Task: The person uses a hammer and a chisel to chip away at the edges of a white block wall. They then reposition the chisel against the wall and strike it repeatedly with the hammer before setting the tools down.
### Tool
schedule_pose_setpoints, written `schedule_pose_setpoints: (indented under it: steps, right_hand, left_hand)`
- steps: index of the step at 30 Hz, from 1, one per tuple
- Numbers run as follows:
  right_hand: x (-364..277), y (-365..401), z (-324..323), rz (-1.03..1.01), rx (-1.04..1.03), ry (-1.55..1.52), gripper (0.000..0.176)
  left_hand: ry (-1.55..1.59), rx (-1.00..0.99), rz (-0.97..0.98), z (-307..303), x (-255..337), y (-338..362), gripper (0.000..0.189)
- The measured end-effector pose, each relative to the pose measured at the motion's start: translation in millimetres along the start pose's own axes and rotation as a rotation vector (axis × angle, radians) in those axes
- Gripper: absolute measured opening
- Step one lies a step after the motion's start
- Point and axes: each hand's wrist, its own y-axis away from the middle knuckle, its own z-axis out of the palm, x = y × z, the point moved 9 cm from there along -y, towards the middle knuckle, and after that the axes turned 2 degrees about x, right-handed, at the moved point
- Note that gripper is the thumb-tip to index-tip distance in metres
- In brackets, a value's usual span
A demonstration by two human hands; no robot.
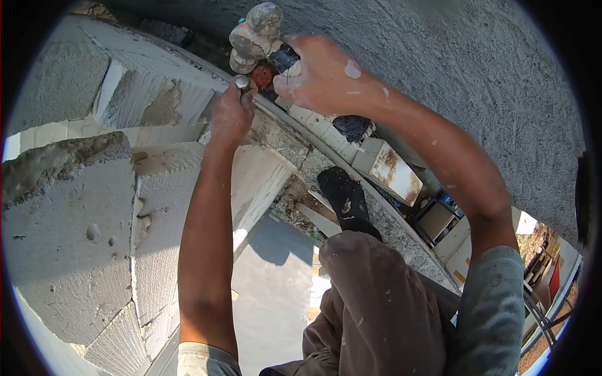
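My left hand (233, 116) is closed around a chisel (242, 83), whose round metal head sticks out above the fist; its lower end is hidden. Just to the right, my right hand (313, 75) grips a hammer (256, 34) by a handle bound in black tape. The hammer's lumpy head is caked with grey mortar and sits up and left of the fingers, apart from the chisel. A small orange-red piece (262, 76) shows between the two hands. Both hands are over the top edge of a pale block wall (150, 94).
Rough grey plaster (501, 94) covers the wall at right. My black-socked foot (343, 194) stands on a narrow, debris-strewn ledge (392, 229). Pale blocks (75, 250) rise at left. A dirty white box-shaped block (389, 169) lies beside the ledge. A grey surface (276, 282) lies far below.
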Motion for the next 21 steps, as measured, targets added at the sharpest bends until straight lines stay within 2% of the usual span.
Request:
schedule_pose_setpoints:
  steps: [2, 4, 5, 7, 10, 13, 15, 17, 18, 20, 21]
  right_hand:
    - [-36.4, 1.0, -23.7, -0.235, 0.141, 0.206, 0.029]
    - [-49.9, 8.1, -35.3, -0.351, 0.357, 0.227, 0.028]
    - [-47.0, 9.6, -36.8, -0.357, 0.504, 0.145, 0.028]
    - [-15.8, 7.1, -15.9, -0.208, 0.436, -0.132, 0.028]
    - [42.1, 0.7, 34.7, 0.228, -0.268, -0.015, 0.033]
    - [37.1, 12.6, 10.4, 0.091, -0.045, 0.007, 0.041]
    - [48.7, 21.5, -2.5, 0.181, -0.018, -0.038, 0.046]
    - [64.7, 33.9, -11.9, 0.281, 0.066, -0.004, 0.049]
    - [64.7, 36.8, -17.2, 0.301, 0.041, -0.036, 0.048]
    - [59.5, 39.0, -36.8, 0.330, -0.009, -0.097, 0.048]
    - [74.7, 36.7, -38.0, 0.258, 0.120, -0.012, 0.043]
  left_hand:
    - [-0.002, -0.023, -0.026, -0.5, 3.4, 5.5, 0.015]
    - [0.031, -0.006, -0.013, 0.5, 5.6, 2.5, 0.014]
    - [-0.007, -0.018, -0.019, 0.7, 6.3, 1.3, 0.013]
    - [0.026, -0.038, 0.008, 4.9, 5.8, 0.2, 0.013]
    - [0.016, -0.032, 0.071, 13.6, -5.0, 5.6, 0.011]
    - [0.050, 0.058, 0.077, 3.4, 0.4, 6.0, 0.013]
    - [0.019, 0.109, 0.091, -10.6, 5.2, 2.8, 0.012]
    - [0.163, 0.057, 0.090, -18.4, 17.7, -8.0, 0.012]
    - [0.237, 0.046, 0.090, -23.6, 24.6, -17.2, 0.012]
    - [0.195, -0.045, 0.132, -15.4, 50.0, -32.3, 0.012]
    - [0.173, -0.089, 0.155, -6.9, 60.6, -38.8, 0.011]
